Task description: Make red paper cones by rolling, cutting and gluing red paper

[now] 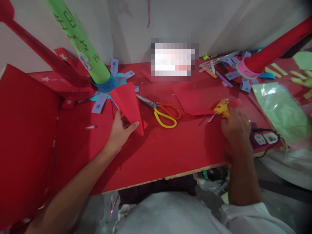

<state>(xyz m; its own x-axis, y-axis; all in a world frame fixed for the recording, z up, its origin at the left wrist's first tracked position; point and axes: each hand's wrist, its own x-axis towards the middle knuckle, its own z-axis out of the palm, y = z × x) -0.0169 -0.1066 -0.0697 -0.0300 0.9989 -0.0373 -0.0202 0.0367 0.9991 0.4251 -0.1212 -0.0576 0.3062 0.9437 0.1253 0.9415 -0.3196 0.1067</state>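
Observation:
My left hand (122,130) pinches a red paper cone (129,104), thumb on its front and fingers behind. The cone is tilted, with its wide end up. On the right, my right hand (236,126) is closed at a yellow glue gun (221,108), from which a clear glue stick (212,117) sticks out. Some of the right fingers are hidden or blurred. Between the hands lie scissors (156,109) with one yellow and one orange handle. A flat piece of red paper (193,100) is beside them.
The red table (156,156) meets a pale wall behind. A green paper tube (85,45) stands back left; a red tube (275,48) leans at right. A green plastic packet (280,110) and a purple box (260,138) with a black cord lie right. A large red sheet (26,139) stands left.

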